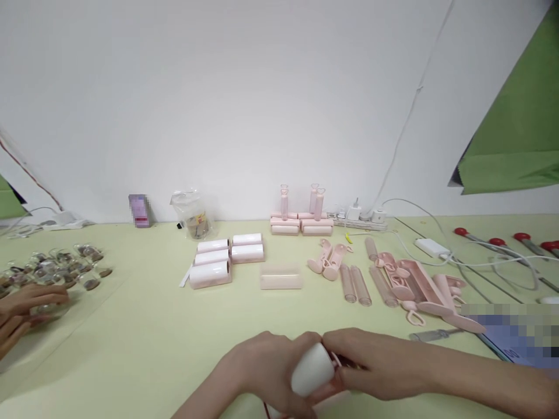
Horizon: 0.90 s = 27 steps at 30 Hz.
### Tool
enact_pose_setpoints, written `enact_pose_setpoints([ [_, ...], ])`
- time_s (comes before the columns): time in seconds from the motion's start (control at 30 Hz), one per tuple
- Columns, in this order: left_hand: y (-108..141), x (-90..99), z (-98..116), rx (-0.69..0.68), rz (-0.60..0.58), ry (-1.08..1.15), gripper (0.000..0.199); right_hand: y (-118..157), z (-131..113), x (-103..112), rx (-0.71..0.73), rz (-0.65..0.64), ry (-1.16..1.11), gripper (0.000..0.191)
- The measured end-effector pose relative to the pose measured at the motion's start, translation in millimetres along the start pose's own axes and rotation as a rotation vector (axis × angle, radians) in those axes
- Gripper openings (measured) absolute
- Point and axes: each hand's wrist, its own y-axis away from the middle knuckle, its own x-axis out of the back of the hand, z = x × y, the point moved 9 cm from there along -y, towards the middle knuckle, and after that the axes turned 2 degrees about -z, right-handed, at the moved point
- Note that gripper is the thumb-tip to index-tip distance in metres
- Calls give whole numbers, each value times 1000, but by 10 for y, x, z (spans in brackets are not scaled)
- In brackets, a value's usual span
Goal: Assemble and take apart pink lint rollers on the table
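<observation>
Near the front edge, my left hand (pixel 266 366) is wrapped round a white roll (pixel 312 370) that looks like a lint roller refill. My right hand (pixel 375 361) has its fingers closed at the roll's end, over a pink plastic part (pixel 327 393) mostly hidden beneath both hands. Beyond them lies a translucent pink cover (pixel 280 276). Several white rolls (pixel 209 273) sit in pale pink holders at the left. Pink case parts (pixel 419 285) and clear tubes (pixel 348 283) are spread to the right, with a screwdriver (pixel 430 335) close to my right forearm.
Finished-looking pink cases (pixel 286 225) stand by the wall, near a clear bag (pixel 194 215) and a power strip (pixel 362 223). Cables and a white adapter (pixel 431 248) lie right, beside a phone (pixel 506 340). Another person's hand (pixel 30 308) is among small glass pieces (pixel 56 265) at left.
</observation>
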Motion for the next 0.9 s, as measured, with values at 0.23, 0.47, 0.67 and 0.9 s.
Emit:
enact_pose_setpoints([
  [0.23, -66, 158, -116, 80, 74, 207, 56, -60, 351, 181, -115, 152, -59, 24],
  [0.47, -139, 278, -162, -6, 531, 670, 58, -297, 599, -131, 113, 363, -726, 58],
  [0.67, -165, 293, -332, -36, 469, 536, 88, -105, 751, 84, 30, 662, -622, 33],
  [0.9, -190, 643, -1099, 120, 732, 568, 72, 125, 529, 678, 20, 819, -218, 33],
])
